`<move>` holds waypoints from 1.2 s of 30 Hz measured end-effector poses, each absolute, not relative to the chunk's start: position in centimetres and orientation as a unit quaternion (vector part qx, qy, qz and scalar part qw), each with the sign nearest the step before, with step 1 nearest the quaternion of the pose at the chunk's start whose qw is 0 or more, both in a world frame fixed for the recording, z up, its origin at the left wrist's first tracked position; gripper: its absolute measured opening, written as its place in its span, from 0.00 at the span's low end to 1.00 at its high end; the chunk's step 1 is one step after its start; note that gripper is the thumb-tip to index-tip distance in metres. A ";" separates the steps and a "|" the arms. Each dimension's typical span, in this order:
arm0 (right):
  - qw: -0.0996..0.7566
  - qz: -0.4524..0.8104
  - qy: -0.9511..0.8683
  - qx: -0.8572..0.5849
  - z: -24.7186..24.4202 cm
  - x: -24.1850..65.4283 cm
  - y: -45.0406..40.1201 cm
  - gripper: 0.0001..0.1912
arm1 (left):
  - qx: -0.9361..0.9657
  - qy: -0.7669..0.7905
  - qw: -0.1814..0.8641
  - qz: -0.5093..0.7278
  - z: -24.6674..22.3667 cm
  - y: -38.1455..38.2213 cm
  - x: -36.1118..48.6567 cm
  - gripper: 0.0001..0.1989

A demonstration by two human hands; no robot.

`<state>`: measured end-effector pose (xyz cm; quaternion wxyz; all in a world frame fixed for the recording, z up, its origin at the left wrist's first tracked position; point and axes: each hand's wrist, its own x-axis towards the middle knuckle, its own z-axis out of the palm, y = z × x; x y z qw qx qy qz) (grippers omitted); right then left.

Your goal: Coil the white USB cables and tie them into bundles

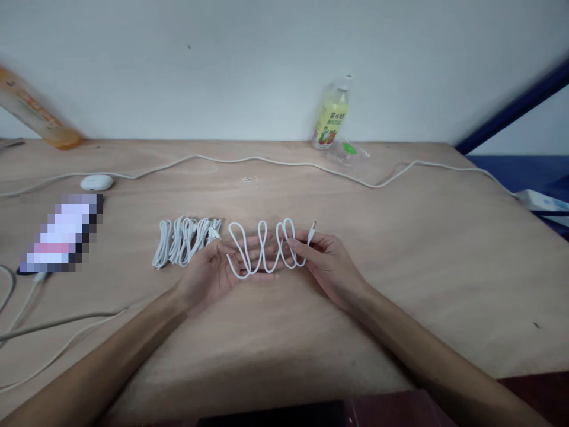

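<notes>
A white cable stretches in loose coils between my two hands, above the wooden table. My left hand grips its left end between thumb and fingers, with the other fingers reaching out behind the coils. On the right, my right hand pinches the cable near its other end, and a plug with a metal tip sticks up past the fingers. Several bundled white cables lie in a row on the table, just beyond my left hand and partly hidden by it.
A long white cord runs across the back of the table. A phone and a white case lie left. An orange bottle and a yellow-green bottle stand by the wall, a clear wrapper beside the latter.
</notes>
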<state>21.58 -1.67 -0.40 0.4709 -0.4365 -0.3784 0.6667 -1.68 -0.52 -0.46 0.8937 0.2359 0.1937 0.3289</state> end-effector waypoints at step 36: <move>0.507 0.654 -0.327 -0.457 -1.1 21.8 -1.5 0.20 | 0.226 0.194 0.896 0.328 -0.5 -0.4 -1.9 0.37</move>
